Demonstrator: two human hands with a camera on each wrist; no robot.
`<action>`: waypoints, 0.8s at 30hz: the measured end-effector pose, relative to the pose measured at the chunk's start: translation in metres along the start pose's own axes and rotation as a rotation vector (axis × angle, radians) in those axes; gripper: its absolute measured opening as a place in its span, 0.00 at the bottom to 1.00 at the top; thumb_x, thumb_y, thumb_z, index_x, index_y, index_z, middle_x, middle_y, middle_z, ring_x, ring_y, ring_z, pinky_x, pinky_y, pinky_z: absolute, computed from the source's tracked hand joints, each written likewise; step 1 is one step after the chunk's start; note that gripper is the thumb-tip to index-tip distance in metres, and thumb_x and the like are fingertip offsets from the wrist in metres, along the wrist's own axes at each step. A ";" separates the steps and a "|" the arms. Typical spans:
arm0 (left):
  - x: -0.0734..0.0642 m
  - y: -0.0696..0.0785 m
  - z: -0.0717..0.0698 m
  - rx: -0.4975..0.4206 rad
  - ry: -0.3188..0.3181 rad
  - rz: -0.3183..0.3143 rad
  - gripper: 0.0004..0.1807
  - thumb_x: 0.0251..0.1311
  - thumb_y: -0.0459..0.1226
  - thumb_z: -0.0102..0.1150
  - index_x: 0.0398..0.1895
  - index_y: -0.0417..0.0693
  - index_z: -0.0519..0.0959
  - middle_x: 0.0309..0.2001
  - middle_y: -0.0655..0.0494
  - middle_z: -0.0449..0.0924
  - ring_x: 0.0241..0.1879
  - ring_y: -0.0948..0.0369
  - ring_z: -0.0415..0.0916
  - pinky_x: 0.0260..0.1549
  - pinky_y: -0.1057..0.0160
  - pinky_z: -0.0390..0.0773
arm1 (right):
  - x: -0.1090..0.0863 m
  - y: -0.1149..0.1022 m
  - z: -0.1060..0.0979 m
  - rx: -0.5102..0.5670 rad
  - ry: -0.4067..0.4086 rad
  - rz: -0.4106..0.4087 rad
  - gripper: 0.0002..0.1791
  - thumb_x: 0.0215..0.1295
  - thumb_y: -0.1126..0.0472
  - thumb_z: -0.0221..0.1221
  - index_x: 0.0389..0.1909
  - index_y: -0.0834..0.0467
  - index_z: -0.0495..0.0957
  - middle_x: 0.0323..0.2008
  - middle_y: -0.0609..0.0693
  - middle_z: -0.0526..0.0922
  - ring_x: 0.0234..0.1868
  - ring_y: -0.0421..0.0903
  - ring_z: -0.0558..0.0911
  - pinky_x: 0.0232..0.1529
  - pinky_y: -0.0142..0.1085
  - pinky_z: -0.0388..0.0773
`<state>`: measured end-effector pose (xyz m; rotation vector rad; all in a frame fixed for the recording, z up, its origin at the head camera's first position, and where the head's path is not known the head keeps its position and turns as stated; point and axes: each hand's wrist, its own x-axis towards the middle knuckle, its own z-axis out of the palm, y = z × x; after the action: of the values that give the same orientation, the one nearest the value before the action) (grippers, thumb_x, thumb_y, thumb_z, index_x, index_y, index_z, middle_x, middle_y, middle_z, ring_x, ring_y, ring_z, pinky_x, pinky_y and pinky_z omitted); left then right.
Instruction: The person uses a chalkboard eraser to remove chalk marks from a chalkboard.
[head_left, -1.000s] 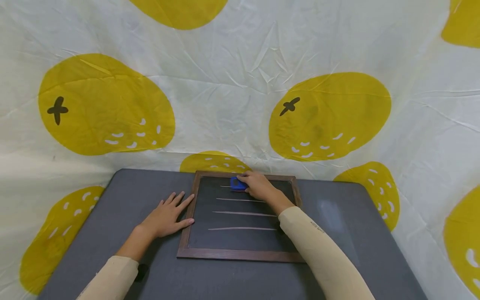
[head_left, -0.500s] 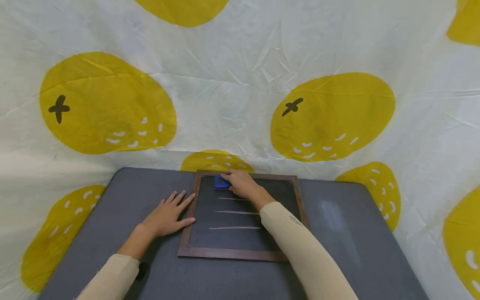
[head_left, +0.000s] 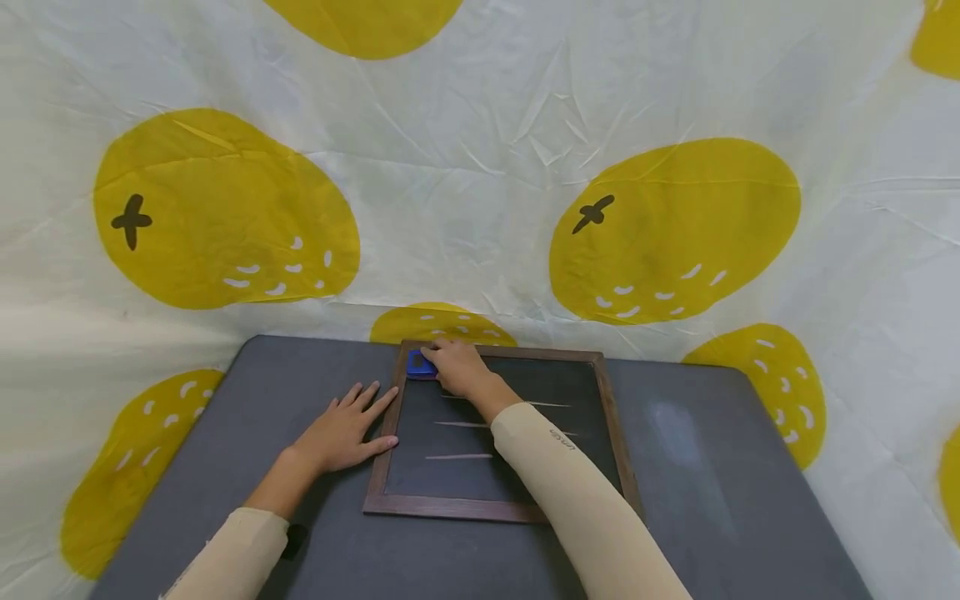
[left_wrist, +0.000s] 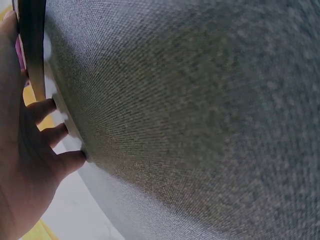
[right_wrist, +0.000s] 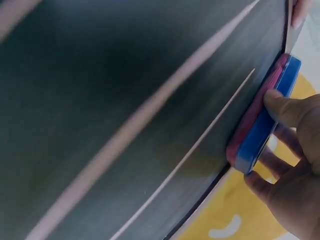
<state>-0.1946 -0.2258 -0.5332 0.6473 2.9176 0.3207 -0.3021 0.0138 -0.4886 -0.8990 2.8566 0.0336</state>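
Note:
A blackboard (head_left: 555, 383) in a brown wooden frame lies on the grey table, with several pale chalk lines across it. At its far left corner my right hand (head_left: 459, 367) grips a blue eraser (head_left: 420, 364). In the right wrist view, thumb and fingers hold the eraser (right_wrist: 270, 115) by its blue body, its pink underside against the board. My left hand (head_left: 348, 429) rests with spread fingers on the table, fingertips and thumb touching the frame's left side. The left wrist view shows that hand (left_wrist: 35, 155) with its fingertips on the cloth surface.
A grey cloth-covered table (head_left: 690, 467) extends on both sides of the board, with a pale smudge (head_left: 675, 429) at the right. Behind it hangs a white curtain (head_left: 450, 208) printed with yellow fruit. The right forearm covers part of the board.
My right hand has slid the eraser leftward along the board's far edge to the left corner. The top chalk line beneath it no longer shows. My left hand has stayed in place.

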 end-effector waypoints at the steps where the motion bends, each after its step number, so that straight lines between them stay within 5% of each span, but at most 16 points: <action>1: 0.000 0.000 0.000 -0.002 0.003 0.004 0.48 0.69 0.71 0.46 0.85 0.61 0.52 0.81 0.40 0.53 0.79 0.34 0.49 0.68 0.24 0.58 | 0.000 -0.001 0.000 -0.003 0.000 0.004 0.33 0.77 0.55 0.60 0.79 0.46 0.64 0.75 0.49 0.69 0.73 0.54 0.72 0.71 0.52 0.72; 14: -0.002 -0.002 0.004 0.003 0.023 0.009 0.48 0.68 0.71 0.47 0.84 0.61 0.53 0.81 0.40 0.54 0.79 0.34 0.50 0.67 0.24 0.59 | -0.003 -0.007 0.007 0.029 0.019 0.054 0.33 0.77 0.56 0.59 0.80 0.45 0.63 0.76 0.49 0.68 0.73 0.52 0.72 0.70 0.46 0.73; 24: -0.001 -0.001 0.006 -0.002 0.017 -0.001 0.48 0.68 0.71 0.48 0.85 0.61 0.52 0.81 0.40 0.54 0.79 0.34 0.49 0.68 0.25 0.58 | -0.016 0.014 0.010 0.109 0.010 0.049 0.35 0.75 0.56 0.61 0.80 0.46 0.63 0.77 0.51 0.67 0.75 0.53 0.70 0.72 0.48 0.70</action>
<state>-0.1934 -0.2259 -0.5388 0.6466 2.9334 0.3304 -0.2959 0.0349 -0.4964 -0.8107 2.8578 -0.1205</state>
